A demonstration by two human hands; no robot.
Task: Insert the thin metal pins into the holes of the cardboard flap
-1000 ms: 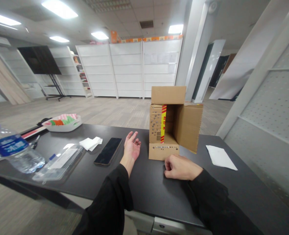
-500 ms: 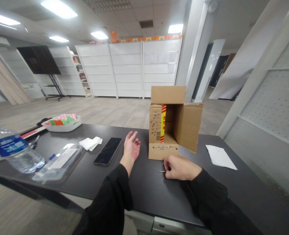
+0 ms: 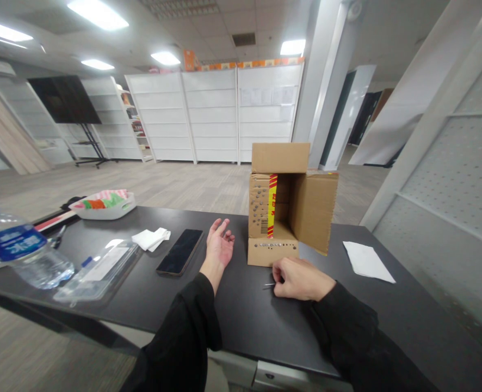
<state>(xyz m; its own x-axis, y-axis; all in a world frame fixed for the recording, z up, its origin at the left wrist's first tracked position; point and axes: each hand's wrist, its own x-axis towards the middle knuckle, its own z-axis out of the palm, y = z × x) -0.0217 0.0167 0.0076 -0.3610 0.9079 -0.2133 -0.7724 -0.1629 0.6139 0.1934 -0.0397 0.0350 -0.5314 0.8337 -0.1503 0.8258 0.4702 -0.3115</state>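
An open cardboard box (image 3: pixel 314 212) stands on the dark desk, its opening facing me and its flaps spread. Its left flap (image 3: pixel 259 207) carries many small grey dots, and a row of small dots or holes crosses the lower flap (image 3: pixel 271 255). My right hand (image 3: pixel 300 277) is closed in a pinch just in front of that lower flap. A thin metal pin-like piece (image 3: pixel 269 285) sticks out leftward from its fingers; its exact kind is unclear. My left hand (image 3: pixel 220 247) rests palm up between the phone and the box, fingers loosely curled and apart, holding nothing.
A phone (image 3: pixel 180 251), a crumpled tissue (image 3: pixel 151 238), a clear plastic case (image 3: pixel 102 272) and a water bottle (image 3: pixel 24 253) stand to the left. Behind them sits a white basket (image 3: pixel 106 212). Folded white paper (image 3: pixel 368 262) lies right of the box.
Almost nothing differs. My right hand has shifted very slightly left with the thin metal piece; the left hand and the box stay put.
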